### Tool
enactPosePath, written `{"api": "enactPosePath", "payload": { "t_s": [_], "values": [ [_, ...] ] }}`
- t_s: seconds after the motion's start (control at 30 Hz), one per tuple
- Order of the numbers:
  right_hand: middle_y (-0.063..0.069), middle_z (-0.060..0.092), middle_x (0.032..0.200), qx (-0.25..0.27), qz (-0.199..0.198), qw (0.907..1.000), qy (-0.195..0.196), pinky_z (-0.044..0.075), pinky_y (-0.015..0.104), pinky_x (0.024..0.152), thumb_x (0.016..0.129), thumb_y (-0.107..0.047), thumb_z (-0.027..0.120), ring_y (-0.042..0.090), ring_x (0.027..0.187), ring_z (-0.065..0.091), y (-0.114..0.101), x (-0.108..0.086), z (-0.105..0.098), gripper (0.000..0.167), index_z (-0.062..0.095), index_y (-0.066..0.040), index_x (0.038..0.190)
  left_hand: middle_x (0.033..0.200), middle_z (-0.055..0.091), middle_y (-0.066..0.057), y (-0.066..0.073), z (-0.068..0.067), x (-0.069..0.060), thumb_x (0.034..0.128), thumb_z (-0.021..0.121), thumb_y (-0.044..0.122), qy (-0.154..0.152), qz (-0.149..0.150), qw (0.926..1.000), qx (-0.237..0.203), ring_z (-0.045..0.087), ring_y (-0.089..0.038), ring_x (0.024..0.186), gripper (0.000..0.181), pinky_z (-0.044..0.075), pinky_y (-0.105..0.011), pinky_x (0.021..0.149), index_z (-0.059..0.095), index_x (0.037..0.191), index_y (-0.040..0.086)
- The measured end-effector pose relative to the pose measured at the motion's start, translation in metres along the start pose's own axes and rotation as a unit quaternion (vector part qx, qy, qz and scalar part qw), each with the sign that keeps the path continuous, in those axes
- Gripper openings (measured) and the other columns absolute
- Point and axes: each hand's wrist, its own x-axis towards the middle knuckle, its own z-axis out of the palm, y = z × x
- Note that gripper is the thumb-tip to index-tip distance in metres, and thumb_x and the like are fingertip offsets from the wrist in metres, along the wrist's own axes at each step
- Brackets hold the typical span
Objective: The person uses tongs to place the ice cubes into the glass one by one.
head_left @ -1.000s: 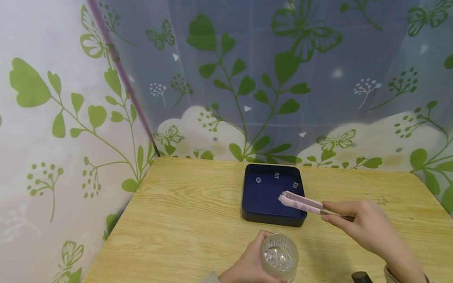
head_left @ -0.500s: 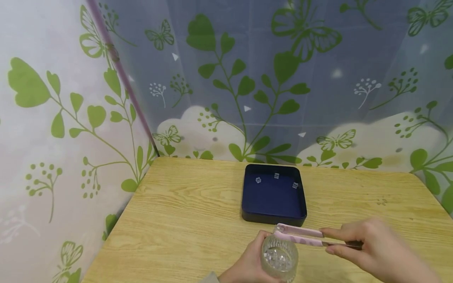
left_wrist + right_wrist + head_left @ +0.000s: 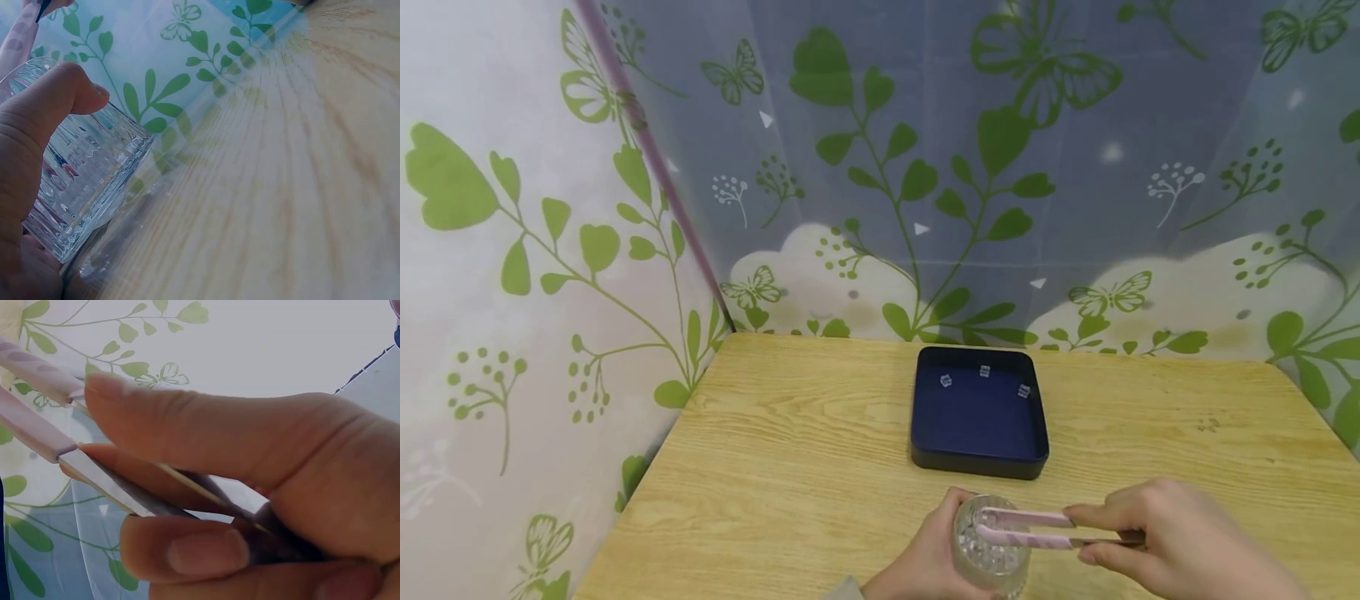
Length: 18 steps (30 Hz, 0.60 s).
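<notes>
My left hand [image 3: 928, 550] grips a ribbed clear glass [image 3: 992, 575] near the table's front edge; in the left wrist view the thumb wraps over the glass [image 3: 94, 169]. Several clear cubes lie inside it. My right hand [image 3: 1172, 533] pinches a pair of pink-tipped tongs [image 3: 1037, 540], whose tips are over the mouth of the glass. Whether a cube sits between the tips is too small to tell. In the right wrist view, thumb and fingers hold the metal arms of the tongs [image 3: 37, 428]. Behind the glass stands a dark blue square tray [image 3: 977, 462] with clear cubes [image 3: 985, 372] in it.
The wood-grain table [image 3: 790, 433] spreads out on both sides of the tray. A leaf-patterned curtain [image 3: 880, 208] hangs along the back edge, and a lighter one [image 3: 490, 292] hangs at the left.
My right hand has brought the tongs from the tray toward me, to the mouth of the glass. The left hand and the glass have stayed nearly still.
</notes>
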Motion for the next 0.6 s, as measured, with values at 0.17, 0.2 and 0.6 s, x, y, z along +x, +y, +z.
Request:
{"api": "enactPosePath", "payload": {
  "t_s": [0.17, 0.2, 0.6],
  "values": [
    [-0.015, 0.07, 0.082, 0.013, 0.032, 0.9992, -0.02, 0.036, 0.017, 0.04, 0.088, -0.021, 0.074, -0.008, 0.051, 0.04, -0.0025, 0.0001, 0.0006, 0.027, 0.076, -0.003, 0.108, 0.136, 0.056, -0.003, 0.0017, 0.0003, -0.0002, 0.064, 0.088, -0.006, 0.003, 0.006, 0.9999, 0.013, 0.058, -0.017, 0.119, 0.084, 0.049, -0.034, 0.1, 0.039, 0.129, 0.013],
    [-0.014, 0.071, 0.082, 0.013, 0.034, 0.9991, -0.021, 0.036, 0.017, 0.04, 0.088, -0.022, 0.074, -0.008, 0.051, 0.04, -0.0028, 0.0001, 0.0004, 0.027, 0.076, -0.003, 0.108, 0.136, 0.056, -0.003, 0.0025, 0.0004, -0.0003, 0.0638, 0.088, -0.006, 0.003, 0.003, 0.9999, 0.013, 0.057, -0.017, 0.119, 0.084, 0.048, -0.034, 0.101, 0.039, 0.129, 0.013],
    [-0.01, 0.073, 0.089, 0.004, 0.03, 0.9995, -0.004, 0.035, 0.016, 0.04, 0.089, -0.024, 0.073, -0.009, 0.049, 0.039, -0.0001, -0.0001, 0.0018, 0.02, 0.078, -0.012, 0.104, 0.136, 0.056, -0.002, 0.003, 0.0013, 0.0002, 0.0628, 0.089, -0.006, 0.007, 0.004, 0.9999, 0.013, 0.058, -0.017, 0.119, 0.085, 0.048, -0.034, 0.1, 0.04, 0.128, 0.014]
  ]
}}
